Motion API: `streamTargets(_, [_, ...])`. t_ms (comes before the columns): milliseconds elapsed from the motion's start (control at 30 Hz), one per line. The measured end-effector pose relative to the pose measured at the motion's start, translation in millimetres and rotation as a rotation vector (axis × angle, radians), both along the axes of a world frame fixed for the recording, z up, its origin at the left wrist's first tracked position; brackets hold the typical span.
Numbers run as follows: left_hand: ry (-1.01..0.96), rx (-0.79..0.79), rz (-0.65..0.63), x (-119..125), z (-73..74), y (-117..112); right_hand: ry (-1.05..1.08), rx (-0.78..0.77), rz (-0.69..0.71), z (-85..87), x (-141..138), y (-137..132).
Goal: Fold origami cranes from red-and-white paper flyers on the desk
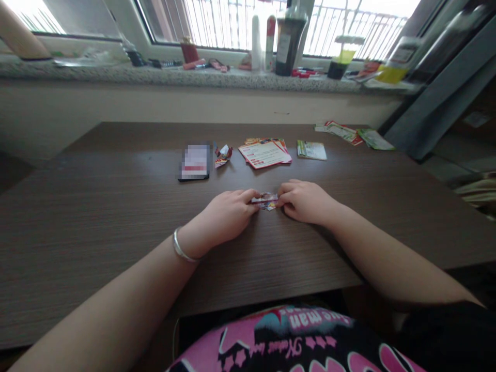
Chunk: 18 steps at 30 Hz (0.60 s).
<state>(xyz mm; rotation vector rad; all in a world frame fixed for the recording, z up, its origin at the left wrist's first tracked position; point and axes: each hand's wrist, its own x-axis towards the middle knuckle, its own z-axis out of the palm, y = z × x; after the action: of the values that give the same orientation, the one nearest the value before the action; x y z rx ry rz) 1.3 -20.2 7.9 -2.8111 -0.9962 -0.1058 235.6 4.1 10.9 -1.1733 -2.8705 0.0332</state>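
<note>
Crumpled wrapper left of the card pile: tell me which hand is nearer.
Left. The left hand is on the near side of the wrapper; the right hand is farther off, to its right.

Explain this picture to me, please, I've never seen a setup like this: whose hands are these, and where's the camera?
There is no machine here, just a person's bare left hand and right hand. The only view comes from a camera worn on the head, looking forward and down. Between them, the hands pinch a small, colourful patterned piece just above or on the brown table; I can't tell which. Beyond them, left to right, lie a dark-edged rectangle with a pixelated face, a crumpled wrapper-like scrap, a printed stack and a smaller green-and-white one. Behind is a cluttered windowsill.
</note>
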Motion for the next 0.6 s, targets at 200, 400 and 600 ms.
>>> streamTargets(200, [-0.047, -0.061, -0.039, -1.2, -4.9, 5.5, 0.151, -0.014, 0.062, -13.3, 2.9, 8.4])
streamTargets(400, [-0.138, -0.131, -0.04, -4.9, -4.3, 8.4, 0.27, -0.034, -0.02, -19.5, -0.5, 9.1])
streamTargets(600, [-0.158, -0.093, -0.006, -5.2, -4.3, 6.4, 0.284, -0.049, -0.032, -21.0, -3.8, 6.8])
